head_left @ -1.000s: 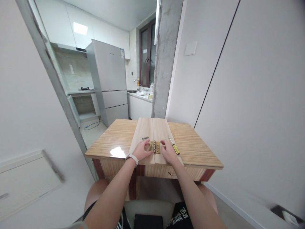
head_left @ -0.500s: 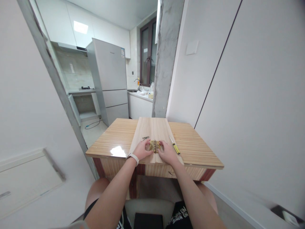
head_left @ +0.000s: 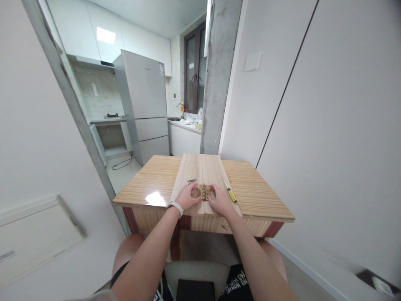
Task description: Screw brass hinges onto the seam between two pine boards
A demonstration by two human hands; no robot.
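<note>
On two boards (head_left: 200, 173), both hands (head_left: 188, 197) press a hinge (head_left: 204, 192).

Both bare forearms reach forward from the bottom edge and converge toward the middle. The left hand (head_left: 186, 196) lies palm down, its fingers curled and pointing inward to the right, with a white band round the wrist (head_left: 174, 207). The right hand (head_left: 220, 200) lies palm down just beside it, fingers bent and pointing inward to the left, so the fingertips of the two hands nearly meet.
</note>
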